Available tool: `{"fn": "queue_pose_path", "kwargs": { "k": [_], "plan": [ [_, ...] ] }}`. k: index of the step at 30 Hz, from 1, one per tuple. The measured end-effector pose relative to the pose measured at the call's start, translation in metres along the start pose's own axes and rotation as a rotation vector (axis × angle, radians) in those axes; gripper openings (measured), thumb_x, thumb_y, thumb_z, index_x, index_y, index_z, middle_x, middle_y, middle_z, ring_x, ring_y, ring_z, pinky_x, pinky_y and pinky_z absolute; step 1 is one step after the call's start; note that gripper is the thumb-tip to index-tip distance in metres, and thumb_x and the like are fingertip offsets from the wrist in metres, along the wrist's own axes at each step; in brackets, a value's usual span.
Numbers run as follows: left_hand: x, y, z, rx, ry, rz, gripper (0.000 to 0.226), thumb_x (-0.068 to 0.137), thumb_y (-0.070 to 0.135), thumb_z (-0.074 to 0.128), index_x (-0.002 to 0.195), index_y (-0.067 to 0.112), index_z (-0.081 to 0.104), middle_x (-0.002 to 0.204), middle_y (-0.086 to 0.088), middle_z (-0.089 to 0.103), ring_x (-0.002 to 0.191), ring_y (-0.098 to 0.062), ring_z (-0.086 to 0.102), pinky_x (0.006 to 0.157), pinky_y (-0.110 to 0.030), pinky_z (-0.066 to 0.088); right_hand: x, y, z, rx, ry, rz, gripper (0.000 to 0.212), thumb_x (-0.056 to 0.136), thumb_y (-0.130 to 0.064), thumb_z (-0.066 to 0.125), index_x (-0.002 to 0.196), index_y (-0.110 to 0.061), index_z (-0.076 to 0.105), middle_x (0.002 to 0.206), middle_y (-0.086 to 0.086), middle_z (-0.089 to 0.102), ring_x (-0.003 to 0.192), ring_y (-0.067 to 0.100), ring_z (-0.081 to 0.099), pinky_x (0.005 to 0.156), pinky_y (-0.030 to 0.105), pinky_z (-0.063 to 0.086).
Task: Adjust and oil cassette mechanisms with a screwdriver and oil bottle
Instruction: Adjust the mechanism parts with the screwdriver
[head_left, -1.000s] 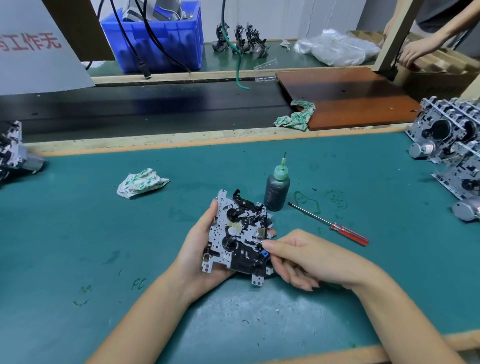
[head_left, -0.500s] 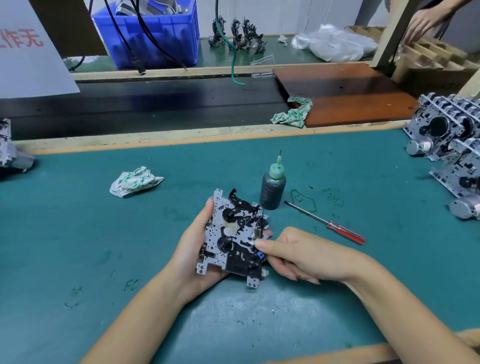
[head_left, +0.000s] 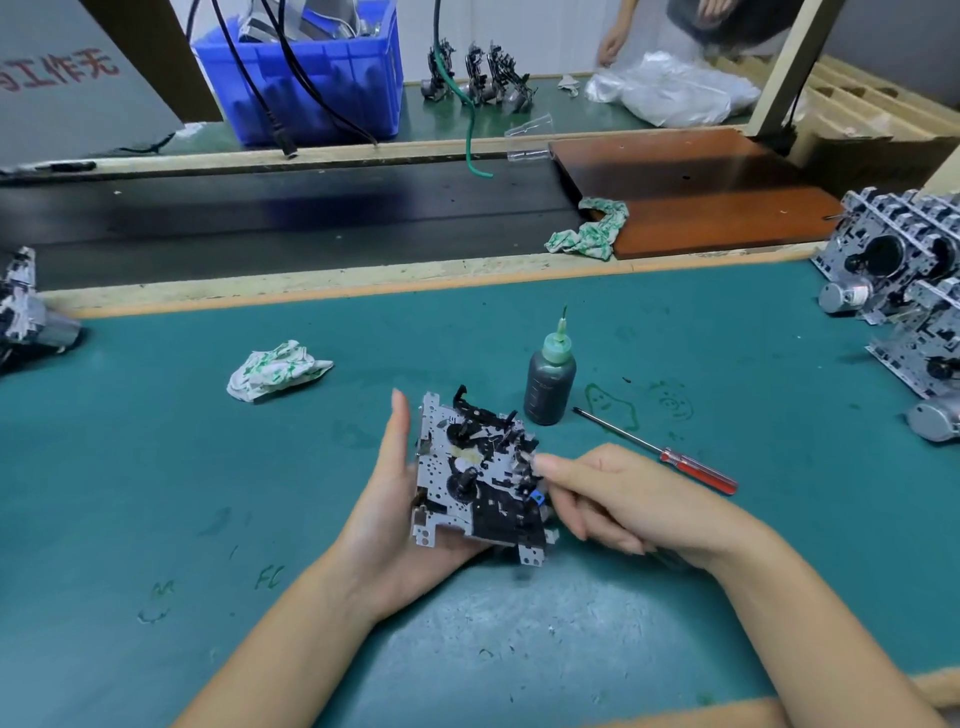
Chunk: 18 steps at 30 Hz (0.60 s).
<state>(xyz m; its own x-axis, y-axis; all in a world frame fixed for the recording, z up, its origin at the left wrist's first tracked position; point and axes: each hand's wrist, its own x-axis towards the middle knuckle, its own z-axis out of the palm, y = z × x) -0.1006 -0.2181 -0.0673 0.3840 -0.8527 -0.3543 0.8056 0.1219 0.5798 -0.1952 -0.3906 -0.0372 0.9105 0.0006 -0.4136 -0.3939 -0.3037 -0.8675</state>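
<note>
- Left hand (head_left: 400, 499): one; cradles the cassette mechanism (head_left: 478, 478) from beneath and along its left edge, thumb upright beside the plate, fingers mostly hidden under it.
- Right hand (head_left: 618, 499): one; fingers curled, index fingertip and thumb pinching at the mechanism's right edge near a small blue part. No tool held.
- Cassette mechanism: one in hand, lifted just above the green mat (head_left: 156, 467), face up, tilted toward the viewer.
- Oil bottle (head_left: 549, 379): one; upright on the mat just behind the mechanism, needle tip up, untouched.
- Screwdriver (head_left: 660, 453): one; red handle, lying flat beside the bottle, right of the hands, untouched.
- Progress, judged: this unit is at the finger-check stage; adjusting and oiling appear still to come.
- Further mechanisms: a stack (head_left: 904, 291) at the right edge, count unclear; one (head_left: 23, 312) partly seen at the left edge.
- Crumpled rags: two, one (head_left: 275, 370) on the mat, one (head_left: 589, 234) by the brown board.
</note>
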Motion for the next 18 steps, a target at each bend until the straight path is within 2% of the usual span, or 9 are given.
{"fn": "queue_pose_path", "kwargs": {
  "k": [3, 5, 7, 9, 12, 15, 18],
  "plan": [
    [-0.0029, 0.0011, 0.0029, -0.162, -0.030, 0.005, 0.099, 0.072, 0.079, 0.041, 0.125, -0.002, 0.057, 0.135, -0.026, 0.050, 0.124, -0.037, 0.051, 0.099, -0.047, 0.047, 0.0024, 0.0019, -0.0063, 0.154, 0.083, -0.011, 0.049, 0.101, -0.030, 0.036, 0.056, -0.013, 0.050, 0.030, -0.001, 0.031, 0.029, 0.008, 0.025, 0.051, 0.030, 0.016],
    [-0.0046, 0.0014, 0.0044, -0.266, -0.051, -0.004, 0.103, 0.071, 0.079, 0.045, 0.129, -0.007, 0.051, 0.138, -0.031, 0.044, 0.127, -0.042, 0.046, 0.105, -0.051, 0.039, 0.0021, 0.0024, -0.0082, 0.181, 0.096, -0.002, 0.046, 0.102, -0.026, 0.036, 0.060, -0.011, 0.048, 0.032, -0.001, 0.031, 0.029, 0.006, 0.026, 0.048, 0.027, 0.013],
    [-0.0060, 0.0016, 0.0060, -0.347, -0.083, -0.014, 0.107, 0.071, 0.079, 0.046, 0.133, -0.008, 0.045, 0.141, -0.032, 0.039, 0.131, -0.043, 0.041, 0.112, -0.051, 0.030, 0.0014, 0.0024, -0.0080, 0.157, 0.093, 0.014, 0.041, 0.102, -0.024, 0.035, 0.067, -0.008, 0.048, 0.035, 0.001, 0.033, 0.028, 0.003, 0.031, 0.041, 0.020, 0.015],
    [-0.0062, 0.0017, 0.0068, -0.399, -0.109, -0.018, 0.108, 0.073, 0.082, 0.043, 0.135, -0.007, 0.044, 0.143, -0.030, 0.038, 0.134, -0.042, 0.037, 0.115, -0.049, 0.024, 0.0017, 0.0029, -0.0075, 0.138, 0.083, 0.023, 0.039, 0.103, -0.022, 0.033, 0.071, -0.005, 0.047, 0.035, 0.002, 0.033, 0.032, -0.002, 0.045, 0.043, 0.020, 0.018],
    [-0.0052, 0.0010, 0.0059, -0.402, -0.105, -0.014, 0.106, 0.074, 0.084, 0.040, 0.130, -0.006, 0.052, 0.143, -0.026, 0.041, 0.134, -0.039, 0.037, 0.114, -0.049, 0.027, 0.0019, 0.0029, -0.0075, 0.147, 0.075, 0.034, 0.040, 0.103, -0.023, 0.033, 0.072, -0.003, 0.048, 0.035, 0.001, 0.035, 0.039, -0.004, 0.052, 0.040, 0.018, 0.017],
    [-0.0046, 0.0000, 0.0061, -0.427, -0.094, -0.017, 0.111, 0.071, 0.082, 0.045, 0.136, -0.008, 0.043, 0.145, -0.028, 0.036, 0.135, -0.042, 0.035, 0.116, -0.049, 0.023, 0.0021, 0.0040, -0.0090, 0.194, 0.109, 0.024, 0.041, 0.102, -0.022, 0.035, 0.071, -0.001, 0.052, 0.037, 0.003, 0.037, 0.039, -0.004, 0.052, 0.033, 0.012, 0.016],
    [-0.0036, 0.0004, 0.0038, -0.414, -0.097, -0.007, 0.112, 0.069, 0.081, 0.048, 0.138, -0.006, 0.041, 0.145, -0.028, 0.036, 0.135, -0.045, 0.033, 0.117, -0.049, 0.017, 0.0051, 0.0068, -0.0106, 0.127, 0.238, -0.028, 0.044, 0.100, -0.029, 0.040, 0.073, -0.003, 0.063, 0.039, -0.002, 0.046, 0.034, 0.003, 0.040, 0.034, 0.014, 0.023]
  ]
}}
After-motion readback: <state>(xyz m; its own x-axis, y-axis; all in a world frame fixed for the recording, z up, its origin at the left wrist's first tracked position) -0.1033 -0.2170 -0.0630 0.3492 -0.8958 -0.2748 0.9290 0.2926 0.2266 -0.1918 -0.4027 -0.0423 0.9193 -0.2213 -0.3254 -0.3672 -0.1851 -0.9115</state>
